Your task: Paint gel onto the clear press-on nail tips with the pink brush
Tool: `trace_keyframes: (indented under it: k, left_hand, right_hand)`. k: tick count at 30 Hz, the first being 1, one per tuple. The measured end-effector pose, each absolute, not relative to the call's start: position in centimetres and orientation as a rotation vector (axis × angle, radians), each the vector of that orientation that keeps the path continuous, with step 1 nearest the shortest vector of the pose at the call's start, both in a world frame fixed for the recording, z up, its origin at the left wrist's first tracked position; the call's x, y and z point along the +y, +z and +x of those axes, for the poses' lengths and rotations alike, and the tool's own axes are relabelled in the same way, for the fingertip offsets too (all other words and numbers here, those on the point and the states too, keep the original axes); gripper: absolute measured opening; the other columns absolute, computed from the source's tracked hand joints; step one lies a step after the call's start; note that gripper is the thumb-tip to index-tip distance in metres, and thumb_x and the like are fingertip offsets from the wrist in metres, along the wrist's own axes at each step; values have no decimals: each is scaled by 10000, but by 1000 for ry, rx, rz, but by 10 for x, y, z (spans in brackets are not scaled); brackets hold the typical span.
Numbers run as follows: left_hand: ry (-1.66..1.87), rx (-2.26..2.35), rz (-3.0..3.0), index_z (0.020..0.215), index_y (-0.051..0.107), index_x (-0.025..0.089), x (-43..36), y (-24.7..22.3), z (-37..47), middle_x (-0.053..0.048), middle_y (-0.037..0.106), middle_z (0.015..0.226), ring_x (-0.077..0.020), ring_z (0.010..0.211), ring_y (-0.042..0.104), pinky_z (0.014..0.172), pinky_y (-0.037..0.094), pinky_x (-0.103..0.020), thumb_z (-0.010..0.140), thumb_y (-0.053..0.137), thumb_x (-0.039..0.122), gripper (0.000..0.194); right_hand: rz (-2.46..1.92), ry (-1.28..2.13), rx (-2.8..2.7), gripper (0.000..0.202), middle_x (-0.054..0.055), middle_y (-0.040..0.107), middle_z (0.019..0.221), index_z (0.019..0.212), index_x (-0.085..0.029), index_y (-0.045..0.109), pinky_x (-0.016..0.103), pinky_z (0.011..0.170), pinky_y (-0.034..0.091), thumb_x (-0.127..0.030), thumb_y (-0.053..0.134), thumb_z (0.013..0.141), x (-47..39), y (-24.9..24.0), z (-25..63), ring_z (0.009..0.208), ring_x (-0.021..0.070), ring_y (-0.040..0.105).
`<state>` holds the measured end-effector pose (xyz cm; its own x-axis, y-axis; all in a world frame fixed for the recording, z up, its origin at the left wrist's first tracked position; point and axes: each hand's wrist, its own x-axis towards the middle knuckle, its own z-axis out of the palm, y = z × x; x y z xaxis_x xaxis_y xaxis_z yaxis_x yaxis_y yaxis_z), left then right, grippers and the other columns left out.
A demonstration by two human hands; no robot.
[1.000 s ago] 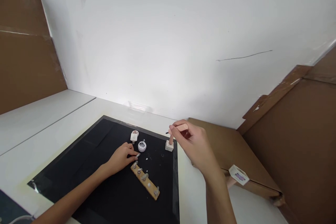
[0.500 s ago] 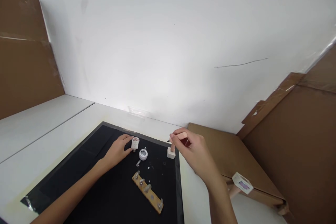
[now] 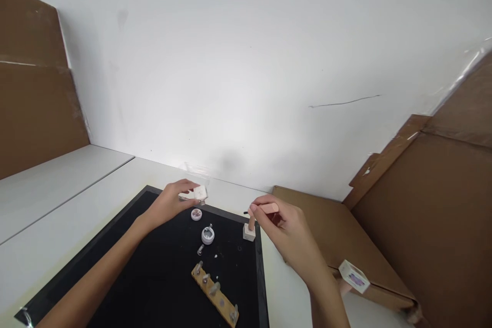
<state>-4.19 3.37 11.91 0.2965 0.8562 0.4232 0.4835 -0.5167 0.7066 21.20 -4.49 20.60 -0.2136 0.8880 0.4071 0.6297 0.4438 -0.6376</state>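
My left hand (image 3: 172, 202) pinches a small white block-like piece (image 3: 200, 193) with a faint mark on its face and a clear part below. It hangs above the far edge of the black mat. My right hand (image 3: 286, 228) grips a peach-coloured stick (image 3: 269, 208); a thin dark tip shows past the fingertips. Just under that hand a white block (image 3: 249, 232) with an upright peach post stands on the mat. Near my left hand lie a round white lid-like piece (image 3: 196, 214) with a patterned top and a small white round pot (image 3: 208, 236).
A yellowish strip (image 3: 211, 292) bearing several glossy translucent pieces lies on the black mat (image 3: 161, 277). At right, a white block with a purple picture (image 3: 354, 277) sits by a cardboard box (image 3: 319, 236). A white wall (image 3: 230, 87) rises behind; cardboard panels flank both sides.
My left hand has lifted the white block-like piece off the mat, up and away, uncovering the round patterned piece. My right hand keeps its hold on the stick. The view has shifted slightly.
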Motion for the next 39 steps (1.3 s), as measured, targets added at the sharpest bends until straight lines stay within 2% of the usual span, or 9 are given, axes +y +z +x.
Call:
trace_keyframes:
  k: [3, 8, 15, 23, 31, 39]
  left_hand:
    - [1314, 1091, 1996, 1083, 684, 200, 22, 154, -35, -74, 680, 1067, -227, 986, 614, 861, 500, -338, 789, 661, 304, 313]
    - [1479, 868, 1745, 976, 749, 242, -4, 191, -20, -34, 708, 922, -194, 857, 601, 796, 482, -321, 717, 749, 257, 260]
    - [1426, 724, 1517, 964, 764, 213, -21, 199, -14, -55, 724, 948, -188, 786, 617, 749, 490, -311, 727, 757, 283, 247]
    - [1435, 697, 1423, 947, 773, 226, -20, 195, -16, -42, 729, 844, -198, 785, 631, 696, 511, -291, 720, 767, 281, 233]
    - [1506, 758, 1550, 948, 763, 307, -22, 195, -16, 5, 669, 835, -120, 685, 552, 593, 488, -216, 731, 760, 203, 241]
    - [1537, 803, 1608, 941, 765, 335, -23, 196, -14, 9, 630, 769, -131, 700, 537, 626, 486, -236, 719, 766, 200, 260]
  right_hand:
    - [-1191, 456, -1922, 345, 36, 674, 715, 605, -199, 633, 249, 486, 390, -329, 498, 894, -53, 213, 208, 604, 151, 561]
    - [-909, 329, -1837, 93, 11, 676, 759, 847, -237, 666, 245, 557, 478, -219, 575, 854, -67, 220, 208, 625, 144, 604]
    - [-722, 146, -1880, 290, 28, 660, 868, 1054, -271, 611, 275, 636, 498, -78, 566, 842, -82, 219, 205, 772, 166, 612]
    - [-714, 70, -2001, 356, 53, 614, 885, 1108, -262, 575, 264, 577, 509, -35, 511, 842, -86, 218, 194, 732, 161, 627]
    - [-762, 20, -2070, 368, 62, 592, 890, 1161, -263, 542, 274, 595, 523, -52, 471, 869, -81, 212, 188, 765, 172, 635]
    - [-824, -116, -2089, 366, 59, 597, 878, 1186, -277, 526, 261, 533, 494, -79, 468, 884, -77, 211, 183, 670, 154, 621]
